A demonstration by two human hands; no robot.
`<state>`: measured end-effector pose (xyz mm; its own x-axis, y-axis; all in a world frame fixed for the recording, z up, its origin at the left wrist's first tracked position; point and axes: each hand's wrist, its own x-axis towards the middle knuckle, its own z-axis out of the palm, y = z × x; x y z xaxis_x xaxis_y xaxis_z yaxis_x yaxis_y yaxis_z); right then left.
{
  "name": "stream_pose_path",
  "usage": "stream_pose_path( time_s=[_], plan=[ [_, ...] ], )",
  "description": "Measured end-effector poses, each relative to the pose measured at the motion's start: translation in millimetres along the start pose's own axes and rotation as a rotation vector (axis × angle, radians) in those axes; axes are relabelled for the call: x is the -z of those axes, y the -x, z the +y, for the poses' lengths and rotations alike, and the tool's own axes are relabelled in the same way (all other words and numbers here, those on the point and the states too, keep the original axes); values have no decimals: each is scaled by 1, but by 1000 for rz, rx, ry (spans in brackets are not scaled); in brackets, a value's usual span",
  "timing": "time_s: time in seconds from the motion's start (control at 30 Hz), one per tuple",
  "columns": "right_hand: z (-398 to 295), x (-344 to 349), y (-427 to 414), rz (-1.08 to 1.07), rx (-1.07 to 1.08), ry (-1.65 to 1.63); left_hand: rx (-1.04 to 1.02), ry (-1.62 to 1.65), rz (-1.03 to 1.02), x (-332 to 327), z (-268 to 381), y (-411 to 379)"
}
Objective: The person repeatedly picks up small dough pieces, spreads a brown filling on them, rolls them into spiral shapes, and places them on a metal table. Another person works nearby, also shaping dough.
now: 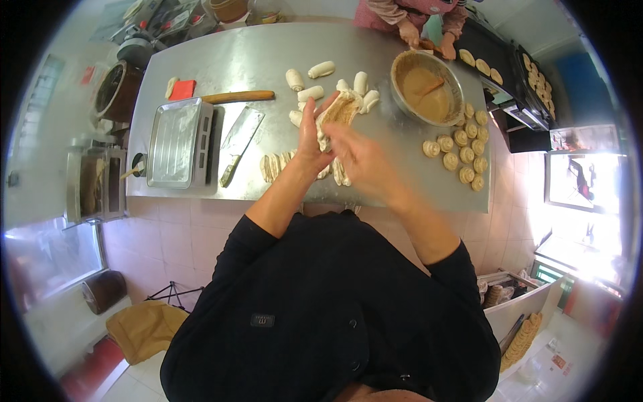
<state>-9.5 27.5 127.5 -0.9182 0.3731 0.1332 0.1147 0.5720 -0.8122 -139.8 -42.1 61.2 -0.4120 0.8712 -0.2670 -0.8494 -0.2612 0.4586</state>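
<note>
My left hand (312,135) holds an opened piece of dough (341,113) whose inside is coated with a brown filling. Over the near end of that dough, my right hand (359,153) is blurred, and its fingertips touch or hover at the edge. Several white dough rolls (321,69) lie behind my hands. Layered dough pieces (272,167) sit on the metal table (351,45) near my wrists, partly hidden. To the right stands a metal bowl (459,95) of brown paste with a utensil in it. Coiled dough rounds (466,155) are grouped in front of the bowl.
A cleaver (242,145), a wooden rolling pin (238,96) and a scale with a metal tray (173,143) occupy the table's left. Across the table, a co-worker's hands (409,34) are by the bowl. Flat dough rounds lie on a black griddle (459,37) at the right.
</note>
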Motion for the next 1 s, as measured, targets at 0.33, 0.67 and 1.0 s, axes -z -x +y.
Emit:
stream_pose_path(
  time_s=[0.33, 0.67, 1.0],
  plan=[
    [-16, -29, 24, 66, 183, 85, -131, 90, 78, 3, 15, -4],
    [-26, -34, 16, 108, 232, -41, -167, 2, 208, 0, 7, -7],
    [-13, -17, 16, 177, 55, -54, -137, 24, 220, -11, 2, -4]
  ],
)
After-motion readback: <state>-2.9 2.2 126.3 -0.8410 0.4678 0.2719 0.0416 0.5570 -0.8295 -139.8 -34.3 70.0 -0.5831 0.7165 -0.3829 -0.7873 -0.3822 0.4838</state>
